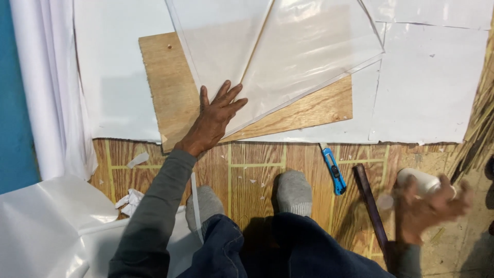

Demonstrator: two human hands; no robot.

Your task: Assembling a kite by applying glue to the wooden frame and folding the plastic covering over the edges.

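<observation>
My left hand [213,117] lies flat, fingers spread, on the corner of a glossy white plastic sheet [288,56] that rests on a plywood board [175,92]. My right hand [429,203], blurred at the lower right, grips a white roll-like object [422,180]. A blue utility knife [334,172] lies on the wood-pattern floor between the hands. A dark flat bar [371,208] lies just left of my right hand.
White sheets [427,87] cover the floor behind the board. More white plastic [46,226] bunches at the lower left beside a blue wall [13,103]. My grey-socked feet [293,193] and crumpled scraps [129,200] are on the floor. Straw-like matting [481,118] is at right.
</observation>
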